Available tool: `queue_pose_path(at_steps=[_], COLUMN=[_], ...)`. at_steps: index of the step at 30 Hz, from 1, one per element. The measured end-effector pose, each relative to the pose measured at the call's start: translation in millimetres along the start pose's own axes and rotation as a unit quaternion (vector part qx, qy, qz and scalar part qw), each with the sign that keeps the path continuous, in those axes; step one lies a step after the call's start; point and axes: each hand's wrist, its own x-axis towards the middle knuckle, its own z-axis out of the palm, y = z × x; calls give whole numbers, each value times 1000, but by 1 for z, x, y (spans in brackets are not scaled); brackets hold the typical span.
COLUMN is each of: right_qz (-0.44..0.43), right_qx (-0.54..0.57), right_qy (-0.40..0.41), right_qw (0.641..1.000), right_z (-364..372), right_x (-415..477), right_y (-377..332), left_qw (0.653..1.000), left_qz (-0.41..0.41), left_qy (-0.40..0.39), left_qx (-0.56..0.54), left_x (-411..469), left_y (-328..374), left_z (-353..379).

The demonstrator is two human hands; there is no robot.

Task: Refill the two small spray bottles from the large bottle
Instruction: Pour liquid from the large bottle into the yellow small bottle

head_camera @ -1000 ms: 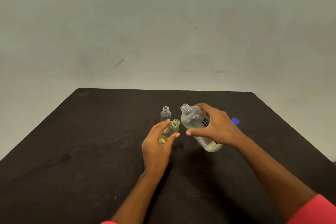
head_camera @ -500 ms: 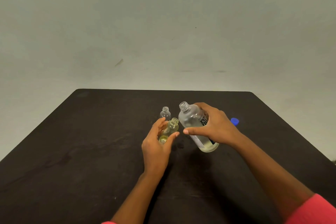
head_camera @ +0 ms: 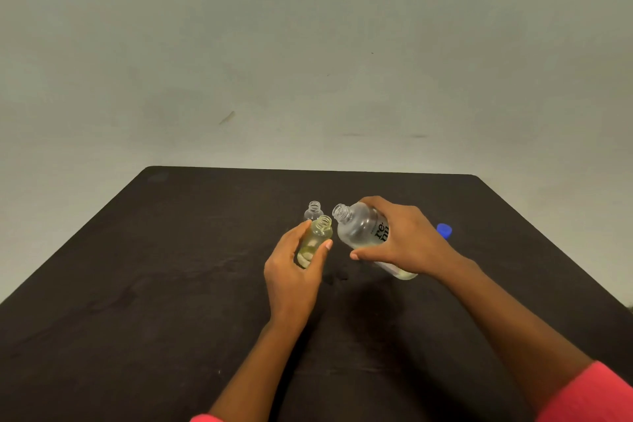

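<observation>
L hand [head_camera: 293, 272] grips small bottle [head_camera: 317, 238], R hand [head_camera: 407, 243] grips tilted large bottle [head_camera: 358, 229]: mid-pour step, next needs necks lined up w/ care.

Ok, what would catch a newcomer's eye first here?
At the middle of the black table, the right hand holds the uncapped large bottle tilted toward a yellowish small bottle gripped by the left hand. An empty small bottle stands just behind them, and a blue cap lies at the right.
</observation>
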Motion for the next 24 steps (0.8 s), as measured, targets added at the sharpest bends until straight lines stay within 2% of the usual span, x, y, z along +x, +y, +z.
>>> queue_pose_path(at_steps=[9,24], right_qz=[-14,-27], right_qx=[-80,-127], right_qy=[-21,-42], right_qw=[996,991], right_z=[-7,-23], right_x=[6,10], right_y=[-1,-13], left_qw=[998,997], left_qz=[37,46], left_qy=[9,3], left_qx=[49,56], left_x=[4,5], left_y=[-5,-3], left_z=[-1,-2])
